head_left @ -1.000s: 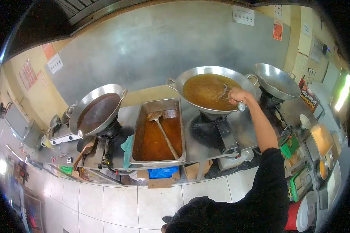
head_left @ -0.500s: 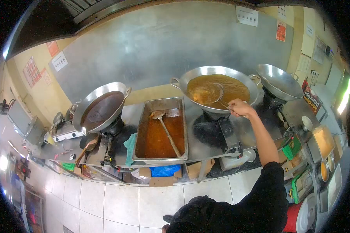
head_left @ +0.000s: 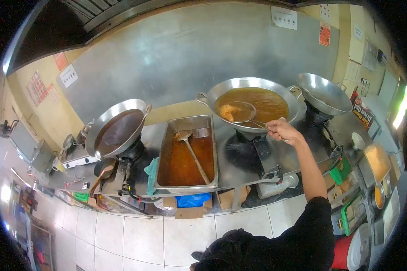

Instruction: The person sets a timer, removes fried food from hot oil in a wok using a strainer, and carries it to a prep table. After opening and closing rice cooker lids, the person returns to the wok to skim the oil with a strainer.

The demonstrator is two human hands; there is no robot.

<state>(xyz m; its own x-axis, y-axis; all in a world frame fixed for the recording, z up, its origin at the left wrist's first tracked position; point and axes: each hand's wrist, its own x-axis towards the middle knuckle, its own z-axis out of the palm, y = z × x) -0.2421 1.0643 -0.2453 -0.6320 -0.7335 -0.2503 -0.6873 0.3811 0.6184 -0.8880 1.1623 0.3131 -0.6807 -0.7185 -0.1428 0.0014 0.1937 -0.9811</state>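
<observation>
Steel counter beneath the wok; right hand clamps the skimmer, likely light, stiff, oil-slick, best held at handle's end. Left hand unseen: cannot tell its state.

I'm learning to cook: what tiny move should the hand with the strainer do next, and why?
The right hand could perhaps ease the strainer left, further under the golden piece, since that piece is at the strainer's left edge and might slip into the liquid.

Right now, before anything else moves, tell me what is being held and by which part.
The wire strainer, held by its long handle in the right grip. No other hold can be seen.
</observation>
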